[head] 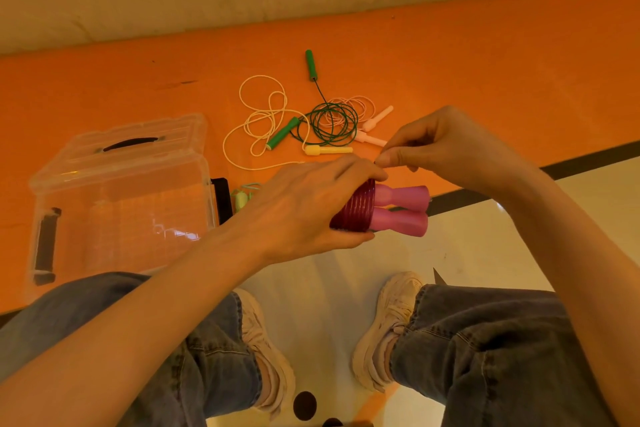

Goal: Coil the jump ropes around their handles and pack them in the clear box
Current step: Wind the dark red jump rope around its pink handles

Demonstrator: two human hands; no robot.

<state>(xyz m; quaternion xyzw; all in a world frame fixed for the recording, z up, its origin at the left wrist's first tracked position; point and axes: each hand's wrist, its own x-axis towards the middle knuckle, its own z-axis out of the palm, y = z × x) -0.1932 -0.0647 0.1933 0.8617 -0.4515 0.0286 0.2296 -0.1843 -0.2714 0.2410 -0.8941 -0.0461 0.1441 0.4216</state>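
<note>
The left hand grips the paired pink handles around their dark, tightly wound rope coil, the handles' long axis running toward three o'clock, while the right hand — just at one o'clock of the coil and nearer its free end — pinches what appears to be the last bit of rope, too thin to make out. Tucking that end looks to be the step in hand; the clear box stands open at nine o'clock of the left hand — and the green rope, cream rope and pale pink rope lie uncoiled at twelve o'clock on the orange mat.
</note>
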